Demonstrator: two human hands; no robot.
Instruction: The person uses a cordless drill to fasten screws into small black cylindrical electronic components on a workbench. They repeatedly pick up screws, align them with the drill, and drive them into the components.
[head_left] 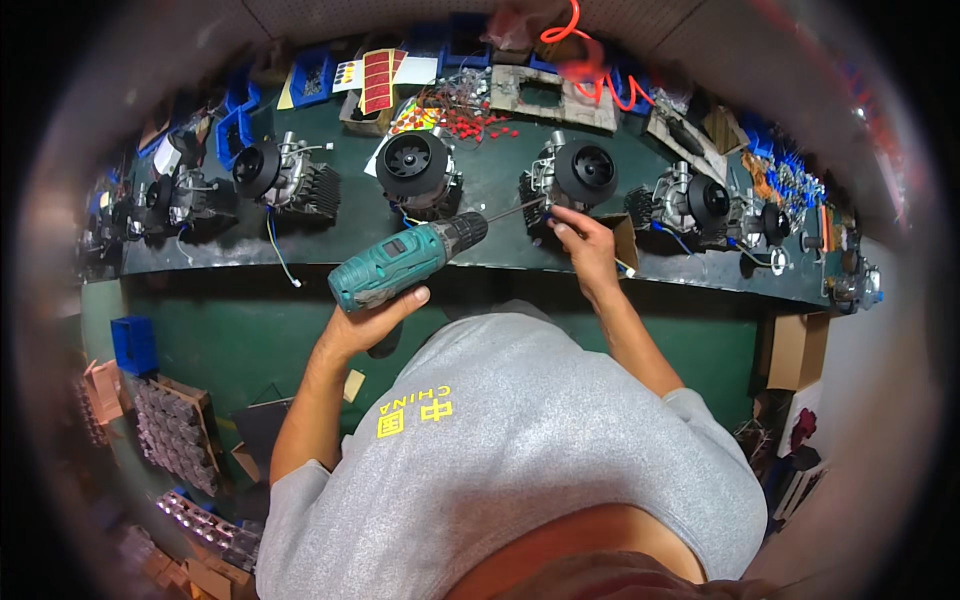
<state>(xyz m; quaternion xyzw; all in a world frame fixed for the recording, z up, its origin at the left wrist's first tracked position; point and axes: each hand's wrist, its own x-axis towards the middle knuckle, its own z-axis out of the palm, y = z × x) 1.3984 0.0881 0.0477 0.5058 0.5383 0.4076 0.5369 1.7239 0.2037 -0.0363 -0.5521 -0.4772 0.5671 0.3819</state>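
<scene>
My left hand (372,318) is wrapped round the handle of a teal cordless drill (395,264) with a black chuck. Its long thin bit (517,211) points right, and the tip reaches the lower side of a metal blower unit (586,174) with a black fan wheel. Beside that tip, my right hand (590,250) has thumb and fingers pinched together against the unit; whatever they hold is too small to tell. Just left of this unit, behind the drill's chuck, stands another blower unit (413,166), its fan facing up.
More blower units (285,178) line the dark green bench (340,225) on both sides, several with loose wires at the front edge. Behind them lie red-capped small parts (475,125), sticker sheets (377,80) and blue bins (312,82). A coiled orange hose (625,92) hangs at the back.
</scene>
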